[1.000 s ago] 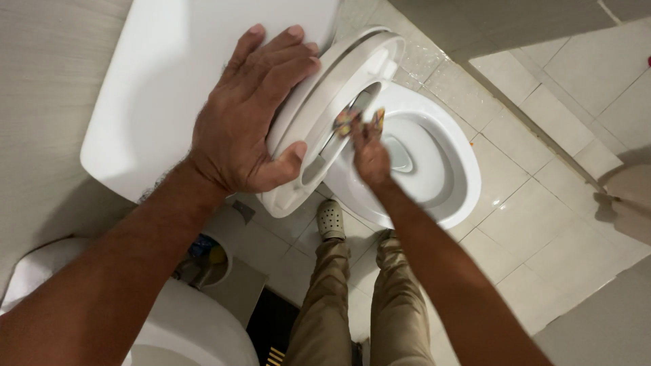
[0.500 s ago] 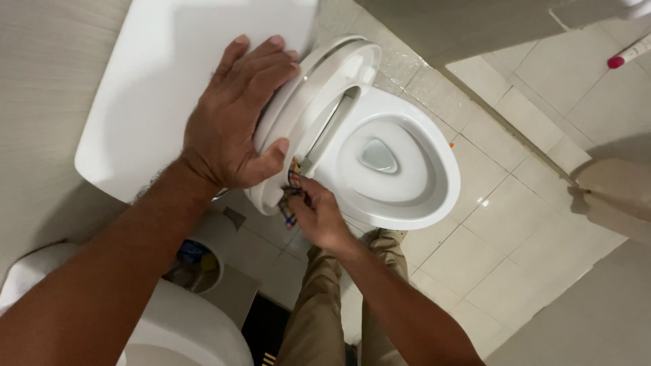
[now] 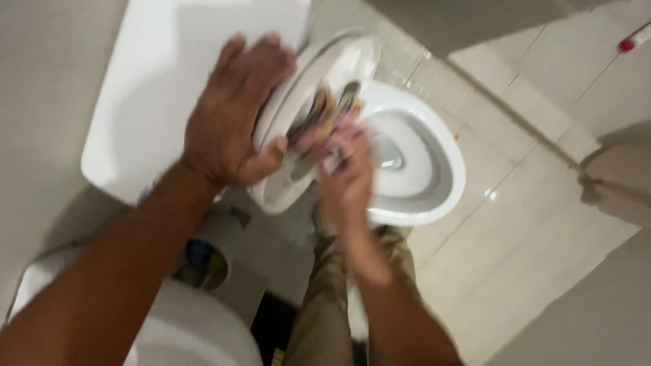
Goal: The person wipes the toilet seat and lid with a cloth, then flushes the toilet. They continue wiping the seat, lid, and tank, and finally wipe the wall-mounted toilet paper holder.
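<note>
Right hand (image 3: 346, 169): risen from the bowl's near rim to the raised seat (image 3: 298, 129), blurred.
Held item (image 3: 332, 112): multicoloured, now against the seat's underside.

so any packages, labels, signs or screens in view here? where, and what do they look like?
Small multicoloured item: in the blurred right hand, against the raised toilet lid that the left hand holds; yellow and dark patches; too smeared to tell if it is a package.
No signs or screens.
</note>
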